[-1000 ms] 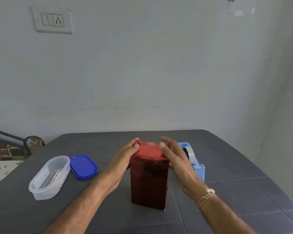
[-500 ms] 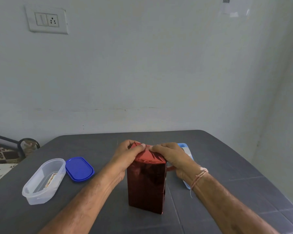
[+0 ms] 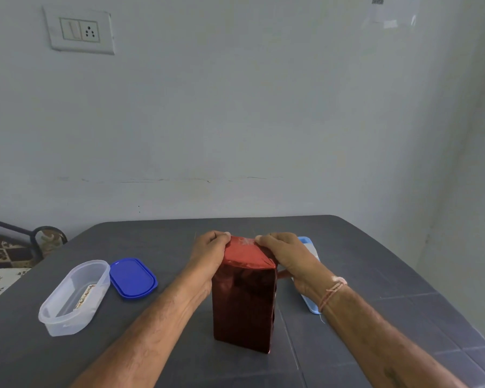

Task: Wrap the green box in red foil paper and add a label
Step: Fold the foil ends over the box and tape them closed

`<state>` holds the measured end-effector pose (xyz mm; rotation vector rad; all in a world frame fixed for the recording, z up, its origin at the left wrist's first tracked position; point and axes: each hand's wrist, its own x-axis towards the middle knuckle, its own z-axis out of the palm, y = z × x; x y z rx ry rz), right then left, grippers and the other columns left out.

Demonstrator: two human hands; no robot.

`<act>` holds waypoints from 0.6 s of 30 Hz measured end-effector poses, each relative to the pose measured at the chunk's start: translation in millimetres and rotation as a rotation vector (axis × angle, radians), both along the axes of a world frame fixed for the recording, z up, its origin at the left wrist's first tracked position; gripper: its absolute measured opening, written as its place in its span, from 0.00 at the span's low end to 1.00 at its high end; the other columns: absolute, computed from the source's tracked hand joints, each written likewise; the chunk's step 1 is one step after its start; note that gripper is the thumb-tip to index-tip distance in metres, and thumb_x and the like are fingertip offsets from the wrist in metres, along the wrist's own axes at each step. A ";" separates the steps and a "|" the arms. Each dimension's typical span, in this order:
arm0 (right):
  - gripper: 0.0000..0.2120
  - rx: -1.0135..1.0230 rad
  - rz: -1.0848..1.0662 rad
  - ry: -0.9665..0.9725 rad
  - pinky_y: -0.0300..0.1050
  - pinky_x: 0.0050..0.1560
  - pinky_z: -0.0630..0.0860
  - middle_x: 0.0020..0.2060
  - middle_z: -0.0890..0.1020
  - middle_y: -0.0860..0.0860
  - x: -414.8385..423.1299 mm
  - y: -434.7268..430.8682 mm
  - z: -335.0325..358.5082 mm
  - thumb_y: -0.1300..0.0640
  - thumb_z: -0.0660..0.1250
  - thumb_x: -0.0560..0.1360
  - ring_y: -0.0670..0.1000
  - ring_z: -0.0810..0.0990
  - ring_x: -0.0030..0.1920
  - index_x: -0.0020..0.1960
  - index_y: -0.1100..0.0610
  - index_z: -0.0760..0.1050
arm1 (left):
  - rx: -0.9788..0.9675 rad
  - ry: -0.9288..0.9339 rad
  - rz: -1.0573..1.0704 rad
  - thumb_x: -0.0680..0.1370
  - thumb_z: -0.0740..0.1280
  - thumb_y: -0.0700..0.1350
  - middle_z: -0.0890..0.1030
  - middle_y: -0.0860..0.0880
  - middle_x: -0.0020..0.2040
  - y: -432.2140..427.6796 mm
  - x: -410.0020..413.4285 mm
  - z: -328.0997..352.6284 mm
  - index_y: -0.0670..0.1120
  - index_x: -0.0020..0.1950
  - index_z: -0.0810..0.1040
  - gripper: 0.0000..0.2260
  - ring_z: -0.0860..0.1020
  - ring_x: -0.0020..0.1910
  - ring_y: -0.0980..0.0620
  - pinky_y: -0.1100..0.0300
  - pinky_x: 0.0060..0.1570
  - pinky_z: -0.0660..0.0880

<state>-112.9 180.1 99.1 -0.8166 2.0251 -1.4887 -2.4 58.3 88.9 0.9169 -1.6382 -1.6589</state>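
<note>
The box stands upright on the dark grey table (image 3: 361, 275), fully covered in shiny red foil paper (image 3: 242, 303); no green shows. My left hand (image 3: 210, 256) curls over the top left edge of the wrapped box, fingers pressing the foil down. My right hand (image 3: 286, 256) grips the top right edge, its fingertips meeting the left hand's near the far rim of the top. A light blue tape dispenser (image 3: 310, 301) lies behind my right wrist, mostly hidden. No label is visible on the box.
A clear oval plastic container (image 3: 73, 298) with some small patterned pieces inside sits at the left, its blue lid (image 3: 132, 277) lying beside it. A wall stands behind the table, with a socket plate at upper left.
Both hands went from flat on the sides of the box top to curled over it, pressing the foil; fingertips spread slightly apart again. The view shifted a little.
</note>
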 end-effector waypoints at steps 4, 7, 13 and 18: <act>0.13 -0.014 0.016 0.004 0.50 0.50 0.79 0.40 0.78 0.52 3.2 4.9 -3.2 0.48 0.63 0.83 0.50 0.77 0.42 0.47 0.55 0.79 | 0.098 0.018 0.003 0.83 0.64 0.45 0.80 0.45 0.46 3.4 -4.8 1.0 0.44 0.51 0.82 0.08 0.76 0.41 0.49 0.59 0.36 0.71; 0.13 -0.147 0.030 -0.001 0.42 0.49 0.78 0.49 0.84 0.51 14.5 9.6 -1.1 0.46 0.62 0.84 0.47 0.81 0.46 0.57 0.52 0.80 | 0.230 0.020 -0.037 0.83 0.62 0.47 0.82 0.44 0.49 5.4 -1.0 4.8 0.47 0.51 0.84 0.11 0.79 0.43 0.47 0.57 0.37 0.75; 0.27 -0.301 0.290 0.133 0.32 0.60 0.76 0.66 0.77 0.40 24.4 39.4 -25.5 0.42 0.71 0.77 0.37 0.78 0.64 0.74 0.38 0.68 | 0.371 0.084 -0.075 0.84 0.64 0.52 0.84 0.43 0.40 4.0 9.1 6.9 0.43 0.52 0.81 0.13 0.82 0.35 0.45 0.53 0.41 0.79; 0.32 -0.369 0.228 0.126 0.27 0.56 0.74 0.68 0.72 0.37 17.4 38.2 -45.6 0.54 0.69 0.81 0.31 0.77 0.62 0.79 0.38 0.60 | 0.304 0.141 -0.314 0.80 0.60 0.67 0.87 0.41 0.55 6.5 18.0 -1.6 0.42 0.62 0.82 0.30 0.86 0.54 0.43 0.48 0.56 0.79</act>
